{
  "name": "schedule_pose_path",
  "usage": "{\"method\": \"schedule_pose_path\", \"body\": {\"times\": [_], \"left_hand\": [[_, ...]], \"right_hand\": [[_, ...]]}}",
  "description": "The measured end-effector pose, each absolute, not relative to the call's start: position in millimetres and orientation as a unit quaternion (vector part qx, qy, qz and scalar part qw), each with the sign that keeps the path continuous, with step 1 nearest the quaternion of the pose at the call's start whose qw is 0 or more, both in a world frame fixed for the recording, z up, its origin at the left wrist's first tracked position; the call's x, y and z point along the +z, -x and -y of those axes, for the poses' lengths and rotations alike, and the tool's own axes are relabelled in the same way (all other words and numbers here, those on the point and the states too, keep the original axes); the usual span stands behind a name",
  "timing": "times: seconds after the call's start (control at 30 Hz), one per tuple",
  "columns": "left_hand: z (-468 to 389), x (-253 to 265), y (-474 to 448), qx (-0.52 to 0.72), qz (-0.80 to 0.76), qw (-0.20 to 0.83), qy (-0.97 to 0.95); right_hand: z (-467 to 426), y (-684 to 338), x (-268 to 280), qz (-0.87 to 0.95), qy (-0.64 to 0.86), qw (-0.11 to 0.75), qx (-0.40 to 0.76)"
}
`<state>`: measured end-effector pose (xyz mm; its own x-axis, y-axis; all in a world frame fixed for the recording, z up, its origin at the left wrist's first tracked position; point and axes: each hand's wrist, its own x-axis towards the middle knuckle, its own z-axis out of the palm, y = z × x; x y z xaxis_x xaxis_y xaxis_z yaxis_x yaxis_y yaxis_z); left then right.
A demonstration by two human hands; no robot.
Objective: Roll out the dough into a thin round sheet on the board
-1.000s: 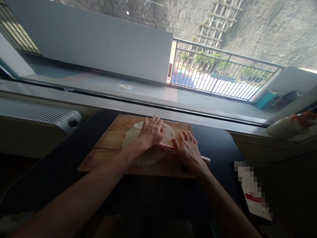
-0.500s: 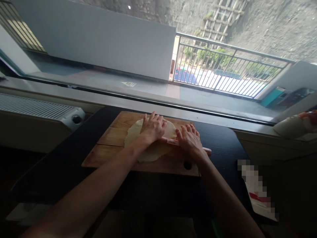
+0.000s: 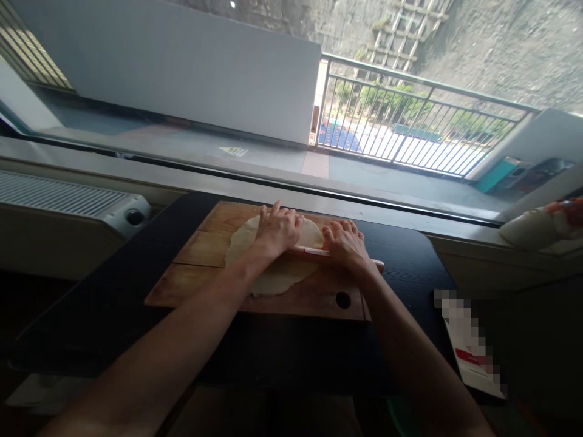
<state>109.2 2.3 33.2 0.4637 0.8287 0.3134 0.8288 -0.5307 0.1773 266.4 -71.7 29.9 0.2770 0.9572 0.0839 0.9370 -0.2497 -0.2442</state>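
Left hand (image 3: pixel 279 230): loosely open atop the rolling pin (image 3: pixel 316 252), mid-frame
Right hand (image 3: pixel 345 243): likewise, ungripped
Dough (image 3: pixel 282 280): rolling step, I judge; calls for even pressure

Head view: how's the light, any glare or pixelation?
Head view: strong backlight, glare behind the railing; head view: left hand and right hand dim; head view: near part of the black table sinks into shadow, item at right partly pixelated.
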Motion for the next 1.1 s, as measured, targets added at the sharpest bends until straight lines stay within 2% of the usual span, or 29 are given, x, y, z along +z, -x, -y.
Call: {"method": "schedule_pose_path", "body": {"times": [0.23,0.43,0.5,0.6,0.77,0.97,1.1], "left_hand": [[67.9,15.9,-71.3,-0.178,0.448,0.030,0.875],[-6.3,31.2,-111.3,-0.197,0.492,0.020,0.848],[-18.9,34.9,-117.7,-0.194,0.511,0.014,0.837],[1.8,29.8,-106.8,-0.189,0.495,0.008,0.848],[49.7,17.0,-84.9,-0.176,0.477,0.025,0.860],[-15.2,27.4,-114.2,-0.162,0.520,-0.012,0.838],[-13.2,29.6,-113.3,-0.161,0.521,-0.018,0.838]], "right_hand": [[155.9,-236.4,18.2,0.680,0.723,0.117,-0.034],[56.6,-274.2,28.5,0.607,0.784,0.126,0.032],[39.5,-279.9,31.4,0.584,0.800,0.136,0.020],[64.8,-270.1,26.3,0.604,0.781,0.158,-0.023],[126.1,-250.9,15.1,0.654,0.740,0.144,-0.059],[46.9,-279.8,25.2,0.603,0.787,0.123,0.036],[44.7,-278.7,27.5,0.583,0.802,0.129,0.016]]}}
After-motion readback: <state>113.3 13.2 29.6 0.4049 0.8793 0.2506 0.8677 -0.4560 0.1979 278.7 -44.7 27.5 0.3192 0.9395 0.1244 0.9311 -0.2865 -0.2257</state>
